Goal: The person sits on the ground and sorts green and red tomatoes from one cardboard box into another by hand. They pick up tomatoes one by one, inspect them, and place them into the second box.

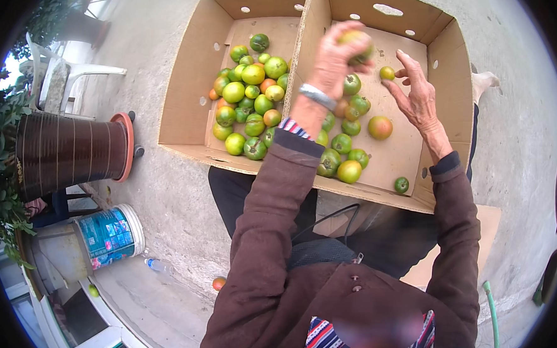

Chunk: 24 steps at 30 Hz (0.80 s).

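Note:
My left hand point(336, 59), blurred and wearing a silvery band at the wrist, grips a yellow-green tomato point(361, 50) above the right side of a cardboard box point(453, 79). With thumb and a fingertip, my right hand point(417, 96) pinches a small yellowish tomato point(387, 73); its index finger is raised. Below my hands, several green and reddish tomatoes point(349, 171) lie loosely in that right compartment. A cardboard divider point(300, 52) separates them from a denser group of green, yellow and orange tomatoes point(253, 74) on the left. My left forearm hides part of the divider.
The box's near edge lies over my legs point(388, 246). To the left stand a brown plant pot point(72, 151) on a wheeled base, a white plastic chair point(95, 70) and a tipped bucket point(114, 236). A plastic bottle point(158, 265) and a stray tomato point(219, 283) lie nearby. A green hose point(492, 322) is at right.

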Motion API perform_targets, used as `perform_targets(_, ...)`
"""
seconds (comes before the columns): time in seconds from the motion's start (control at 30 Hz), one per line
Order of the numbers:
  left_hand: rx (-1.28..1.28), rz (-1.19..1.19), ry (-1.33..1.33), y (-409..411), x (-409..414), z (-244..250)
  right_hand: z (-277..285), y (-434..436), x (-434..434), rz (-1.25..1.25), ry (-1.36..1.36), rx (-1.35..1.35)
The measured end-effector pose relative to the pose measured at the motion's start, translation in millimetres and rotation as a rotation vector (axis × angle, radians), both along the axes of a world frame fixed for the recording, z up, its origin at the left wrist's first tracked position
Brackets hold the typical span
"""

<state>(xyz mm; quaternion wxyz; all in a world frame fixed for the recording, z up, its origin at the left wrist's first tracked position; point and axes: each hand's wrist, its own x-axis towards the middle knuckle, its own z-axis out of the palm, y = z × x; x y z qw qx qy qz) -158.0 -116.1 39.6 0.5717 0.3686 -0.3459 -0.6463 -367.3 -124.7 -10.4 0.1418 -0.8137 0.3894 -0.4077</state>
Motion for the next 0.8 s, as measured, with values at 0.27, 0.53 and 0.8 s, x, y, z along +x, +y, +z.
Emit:
perform_targets(0.27,-0.059,0.502,-0.143,45,189,11,-19,-3,-5,0.032,0.204,-0.025)
perform_targets(0.53,0.809,0.768,-0.688,75,323,-95,-21,-3,-7,0.059,0.266,0.073)
perform_targets(0.8,0.915,0.774,-0.786,78,300,-109,-17,-3,-16,0.038,0.281,0.120)
